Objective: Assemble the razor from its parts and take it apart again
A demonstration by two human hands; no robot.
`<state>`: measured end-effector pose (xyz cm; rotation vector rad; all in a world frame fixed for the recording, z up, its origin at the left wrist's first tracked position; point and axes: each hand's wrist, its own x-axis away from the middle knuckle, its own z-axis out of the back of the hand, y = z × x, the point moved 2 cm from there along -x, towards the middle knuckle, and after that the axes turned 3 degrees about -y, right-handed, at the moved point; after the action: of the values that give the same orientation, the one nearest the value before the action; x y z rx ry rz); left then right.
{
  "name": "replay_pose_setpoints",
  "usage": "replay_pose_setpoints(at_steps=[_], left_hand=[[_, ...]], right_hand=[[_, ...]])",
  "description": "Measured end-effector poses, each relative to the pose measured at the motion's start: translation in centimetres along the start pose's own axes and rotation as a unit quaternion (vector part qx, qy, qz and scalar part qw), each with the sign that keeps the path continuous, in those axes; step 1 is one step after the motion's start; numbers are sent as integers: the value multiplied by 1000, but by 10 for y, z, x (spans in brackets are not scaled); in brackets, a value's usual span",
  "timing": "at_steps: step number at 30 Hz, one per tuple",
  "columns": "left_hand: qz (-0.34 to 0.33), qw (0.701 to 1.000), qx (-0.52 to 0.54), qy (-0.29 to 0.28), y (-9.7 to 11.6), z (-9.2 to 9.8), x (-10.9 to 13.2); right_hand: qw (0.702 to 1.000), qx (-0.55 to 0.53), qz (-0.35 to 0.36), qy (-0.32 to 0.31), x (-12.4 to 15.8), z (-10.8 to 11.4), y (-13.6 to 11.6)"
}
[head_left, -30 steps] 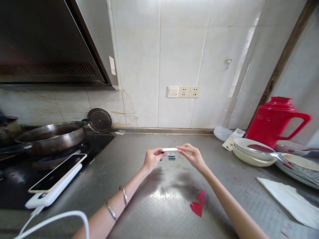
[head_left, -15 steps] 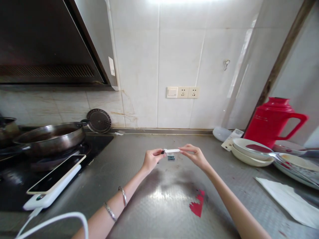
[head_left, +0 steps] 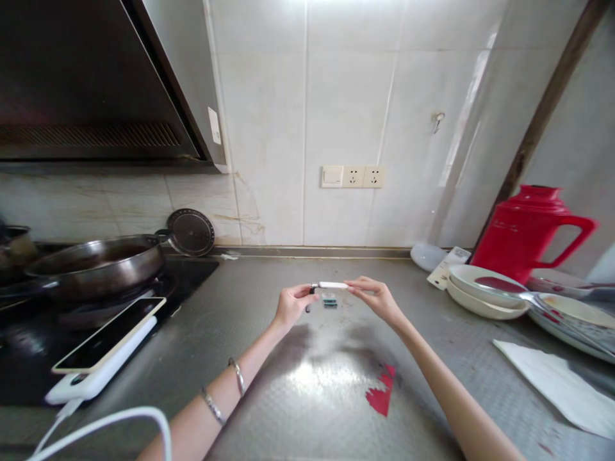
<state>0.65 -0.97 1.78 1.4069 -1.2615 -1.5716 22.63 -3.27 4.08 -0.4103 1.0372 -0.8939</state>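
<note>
A slim white stick-like tool (head_left: 331,285) with a metal-coloured left end is held level just above the counter. My left hand (head_left: 291,304) pinches that end, where a small black piece (head_left: 308,307) hangs down by the fingertips. The tool's right end sits between the thumb and fingers of my right hand (head_left: 375,296). Just below the tool lies a small clear item with blue-green bands (head_left: 330,301) on the counter. What exact kind of tool it is, I cannot tell.
A torn red scrap (head_left: 380,394) lies on the metal counter (head_left: 230,294). On the left are a pan (head_left: 100,266), a phone (head_left: 110,336) and a white cable (head_left: 120,417). Bowls (head_left: 485,301), a red flask (head_left: 523,234) and white paper (head_left: 552,387) are on the right.
The tool is raised slightly. At its left end the black piece now hangs lower and more of the metal shows. Both hands keep their grip.
</note>
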Motion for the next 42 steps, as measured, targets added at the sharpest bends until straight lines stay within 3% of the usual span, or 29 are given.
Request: replay_pose_setpoints(at_steps=[5, 12, 16, 19, 23, 27, 31, 38, 42], left_hand=[[6, 1000, 21, 21, 2, 3, -1], [-17, 999, -5, 32, -5, 3, 1], [-1, 998, -29, 47, -9, 2, 3], [-14, 996, -54, 75, -8, 3, 4], [-10, 996, -33, 83, -5, 2, 6], [-20, 997, -7, 80, -2, -1, 8], [-23, 997, 8, 75, -2, -6, 11], [-17, 999, 18, 25, -4, -15, 16], [-21, 998, 36, 43, -3, -13, 16]], right_hand=[[998, 14, -47, 43, 1, 5, 15], [984, -123, -121, 44, -1, -27, 16], [960, -217, -170, 41, 1, -38, -1], [945, -244, -204, 80, 2, -36, -21], [904, -331, -251, 101, 9, -35, -44], [858, -404, -309, 73, 27, -50, -54], [829, -442, -330, 91, 47, -66, -63], [817, -457, -340, 91, 50, -73, -78], [828, -434, -344, 85, 63, -80, -85]])
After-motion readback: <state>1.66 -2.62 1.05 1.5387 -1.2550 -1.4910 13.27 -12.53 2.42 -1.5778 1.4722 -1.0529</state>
